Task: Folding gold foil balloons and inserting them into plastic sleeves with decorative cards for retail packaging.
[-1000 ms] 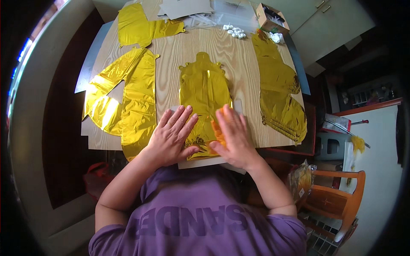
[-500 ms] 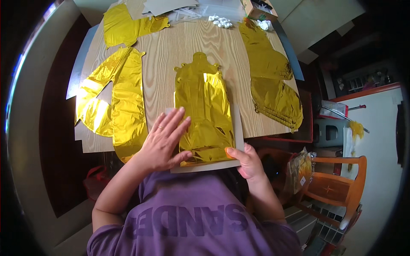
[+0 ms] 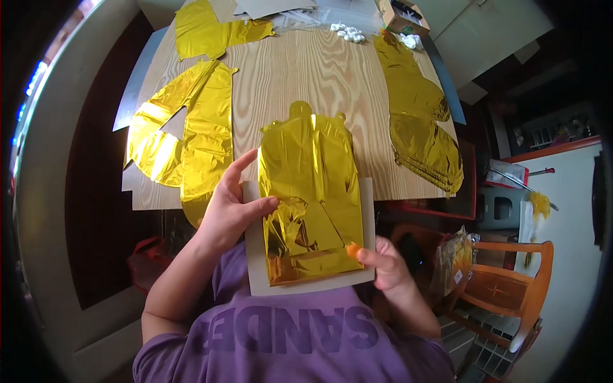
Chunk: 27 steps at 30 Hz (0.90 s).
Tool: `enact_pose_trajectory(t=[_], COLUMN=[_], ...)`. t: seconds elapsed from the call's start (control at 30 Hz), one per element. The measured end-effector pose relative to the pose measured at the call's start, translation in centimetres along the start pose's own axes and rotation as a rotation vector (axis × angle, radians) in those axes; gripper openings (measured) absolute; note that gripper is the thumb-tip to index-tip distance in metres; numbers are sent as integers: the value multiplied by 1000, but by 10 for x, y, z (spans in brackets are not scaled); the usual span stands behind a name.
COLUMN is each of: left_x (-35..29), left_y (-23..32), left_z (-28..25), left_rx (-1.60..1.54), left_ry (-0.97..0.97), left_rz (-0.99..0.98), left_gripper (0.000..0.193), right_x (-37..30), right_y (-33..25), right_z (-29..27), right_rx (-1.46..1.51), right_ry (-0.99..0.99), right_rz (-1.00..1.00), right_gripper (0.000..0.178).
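Observation:
A folded gold foil balloon (image 3: 319, 172) lies flat on a piece of pale grey cardboard (image 3: 257, 255) in front of my chest. Its lower part is creased, and small rounded tabs stick out at its far end. My left hand (image 3: 236, 203) holds the left side, thumb on top of the foil and fingers around the edge. At the lower right corner, my right hand (image 3: 386, 263) pinches foil and cardboard together, an orange finger cover (image 3: 355, 251) on its thumb. The fingers beneath the cardboard are hidden.
More gold foil balloons lie on the wooden table (image 3: 306, 70): a flat one with a triangular opening (image 3: 207, 121), another at the far left (image 3: 203, 32), and a stack (image 3: 418, 115) at right. Behind are white clustered pieces (image 3: 348, 33) and a cardboard box (image 3: 402, 18). A wooden chair (image 3: 504, 281) stands right.
Foil and cardboard have come nearer to my body, off the table's edge. My left hand has gone from lying flat on the foil to gripping its left edge. My right hand keeps its corner.

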<state>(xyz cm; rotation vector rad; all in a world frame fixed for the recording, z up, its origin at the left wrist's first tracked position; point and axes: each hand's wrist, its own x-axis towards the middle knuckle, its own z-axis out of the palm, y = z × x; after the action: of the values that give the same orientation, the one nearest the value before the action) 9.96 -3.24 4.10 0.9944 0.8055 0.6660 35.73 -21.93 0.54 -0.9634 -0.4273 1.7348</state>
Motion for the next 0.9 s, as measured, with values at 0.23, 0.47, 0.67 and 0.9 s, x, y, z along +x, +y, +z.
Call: enact_pose_trajectory(t=[0.23, 0.47, 0.67, 0.9], left_x=[-6, -13, -16, -31], left_y=[-2, 11, 25, 42], left_z=[8, 0, -4, 5], left_rx=[164, 219, 500, 241], left_ry=[-97, -189, -211, -142], left_rz=[47, 123, 249, 30], left_gripper=[93, 69, 43, 34], right_x=[49, 46, 30, 13], right_y=[-44, -47, -62, -90], right_z=[3, 23, 23, 45], right_rx=[1, -436, -678, -673], right_ry=[62, 105, 37, 106], right_rz=[-143, -565, -624, -275], right_gripper=[61, 85, 56, 23])
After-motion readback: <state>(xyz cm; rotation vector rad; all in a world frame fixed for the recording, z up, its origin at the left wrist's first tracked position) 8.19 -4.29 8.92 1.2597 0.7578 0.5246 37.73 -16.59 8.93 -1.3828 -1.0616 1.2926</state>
